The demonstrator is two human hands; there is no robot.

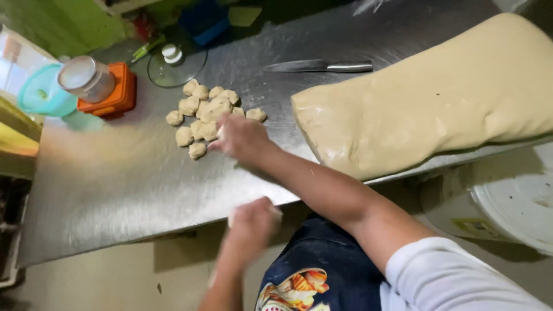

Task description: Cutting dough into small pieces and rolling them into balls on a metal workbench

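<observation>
Our right hand (241,138) rests palm down at the edge of the dough balls (203,113) clustered on the steel table (115,184), its fingers blurred, so we cannot tell if it grips one. Our left hand (252,222), at the table's near edge, seems closed on a pale lump. The big dough slab (438,98) lies to the right, a knife (320,66) beyond it; what the metal tin (86,79) holds is hidden.

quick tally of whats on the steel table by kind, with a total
small dough pieces: about 14, clustered by the right hand
big dough slab: 1
knife: 1
glass lid: 1
orange box: 1
metal-lidded jar: 1
teal lid: 1
Total: about 20
</observation>
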